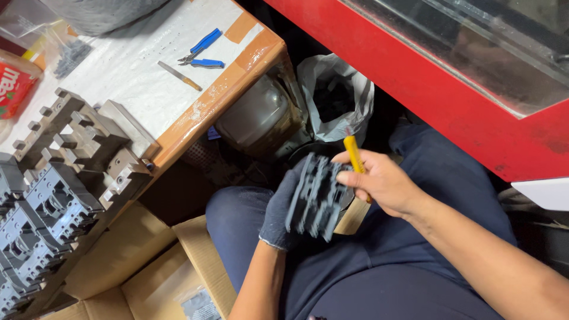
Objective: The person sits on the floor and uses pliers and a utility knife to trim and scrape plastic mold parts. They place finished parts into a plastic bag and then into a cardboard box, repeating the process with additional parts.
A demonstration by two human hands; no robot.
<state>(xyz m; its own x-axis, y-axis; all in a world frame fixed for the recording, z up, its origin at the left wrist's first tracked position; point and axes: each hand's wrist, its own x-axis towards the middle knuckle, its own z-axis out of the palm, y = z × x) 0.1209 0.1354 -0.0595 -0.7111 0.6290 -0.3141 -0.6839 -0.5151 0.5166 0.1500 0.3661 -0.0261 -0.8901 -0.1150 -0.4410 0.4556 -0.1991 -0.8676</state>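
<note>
Head view, seated person at work over the lap. Largest: red machine housing [450, 101] w/ glazed panel, upper right; paper-covered worktop [148, 65], upper left, w/ cardboard boxes [148, 266] below its edge. On the worktop: a stack of grey moulded parts [47, 207] along the left side, metal jig blocks [89, 136] beside them, blue-handled pliers [204, 50] and a small blade tool [181, 76] lying apart from the rest. A white plastic bag [335, 95] holding dark scrap sits btwn worktop and machine. Centre: gloved left hand [278, 213], fingers clamped round the lower left edge of a dark grey moulded plastic part [317, 195], held tilted above the thighs, not resting on anything. Bare right hand [379, 181], fingers closed on a yellow-handled knife [354, 157]; the handle stands upright just behind the part's top edge, tip hidden behind hand and part. Risks, as judged: the right hand is ungloved, so a slip off a hard rib could drive the tool toward the left fingers or the thigh; the part is gripped at one edge only, so pressure from the tool could twist it loose and drop it to the lap or boxes; too heavy a cut could gouge the moulding.
</note>
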